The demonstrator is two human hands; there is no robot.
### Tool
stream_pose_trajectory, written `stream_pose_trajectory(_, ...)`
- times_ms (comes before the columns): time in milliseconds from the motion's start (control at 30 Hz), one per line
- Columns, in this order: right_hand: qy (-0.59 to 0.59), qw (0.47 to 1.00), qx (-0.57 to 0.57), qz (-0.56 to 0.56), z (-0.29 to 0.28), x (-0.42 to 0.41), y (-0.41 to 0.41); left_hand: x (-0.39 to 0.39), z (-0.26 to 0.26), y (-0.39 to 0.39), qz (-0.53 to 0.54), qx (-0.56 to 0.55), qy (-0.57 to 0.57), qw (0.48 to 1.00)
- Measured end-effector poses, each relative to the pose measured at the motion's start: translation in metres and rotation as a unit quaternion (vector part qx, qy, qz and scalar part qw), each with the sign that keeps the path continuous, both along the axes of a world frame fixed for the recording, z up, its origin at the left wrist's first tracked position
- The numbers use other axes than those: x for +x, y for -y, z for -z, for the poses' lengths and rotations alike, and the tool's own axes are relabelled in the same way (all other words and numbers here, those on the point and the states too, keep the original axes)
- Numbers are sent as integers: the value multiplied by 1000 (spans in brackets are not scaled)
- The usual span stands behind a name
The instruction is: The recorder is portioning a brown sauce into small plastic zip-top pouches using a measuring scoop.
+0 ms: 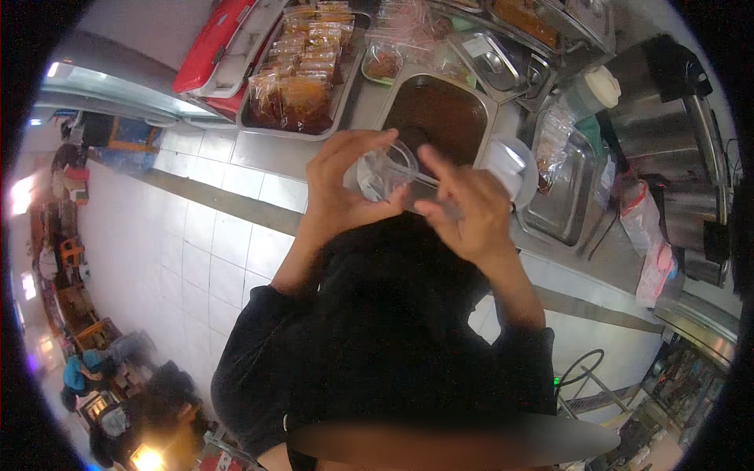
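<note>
My left hand (336, 182) is curled around a clear plastic cup (386, 171), thumb and fingers at its rim. Something thin and see-through sits in or behind the cup; I cannot tell what. Close on the right is my right hand (474, 209), blurred, with index finger and thumb spread. A thin pale strip (425, 179) runs from the cup towards its palm, but whether the fingers grip it is unclear. Just beyond both hands, a steel pan (442, 112) of dark brown sauce lies on the counter. A round dark shape shows at its near side.
At the back left, a steel tray (347, 120) holds several filled clear bags (303, 97) beside a red cooler box (215, 47). A white round container (512, 168), a steel tray (554, 218) and a lidded jug (595, 88) stand right. Steel lids (489, 59) lie behind.
</note>
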State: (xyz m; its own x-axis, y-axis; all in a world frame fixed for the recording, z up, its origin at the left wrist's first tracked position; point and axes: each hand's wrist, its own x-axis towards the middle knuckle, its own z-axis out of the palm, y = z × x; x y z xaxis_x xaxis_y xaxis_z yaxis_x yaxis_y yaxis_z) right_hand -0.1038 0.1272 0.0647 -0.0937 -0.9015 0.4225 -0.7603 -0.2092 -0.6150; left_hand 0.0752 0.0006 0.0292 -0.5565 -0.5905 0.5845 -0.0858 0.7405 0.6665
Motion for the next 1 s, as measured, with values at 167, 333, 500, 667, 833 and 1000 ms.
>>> stream_pose_trajectory(167, -211, 961, 118, 132, 20, -33, 6, 9, 3, 14, -74, -36, -69, 994)
stream_pose_trajectory(333, -281, 945, 126, 114, 8, -51, 19, 10, 9, 16, -121, 23, -48, 991)
stream_pose_trajectory(500, -419, 900, 59, 108, 11, -83, 54, 12, 15, 17, -122, 23, -84, 989)
stream_pose_trajectory(667, -337, 935, 114, 1, 26, -79, 55, 19, 11, 17, -169, -24, -30, 985)
stream_pose_trajectory(833, -108, 976, 187, 13, 22, -84, 45, 15, 13, 18, -135, 37, -93, 986)
stream_pose_trajectory(1000, 108, 983, 143, 39, -5, -111, 37, 3, 9, 28, -100, 16, -114, 988)
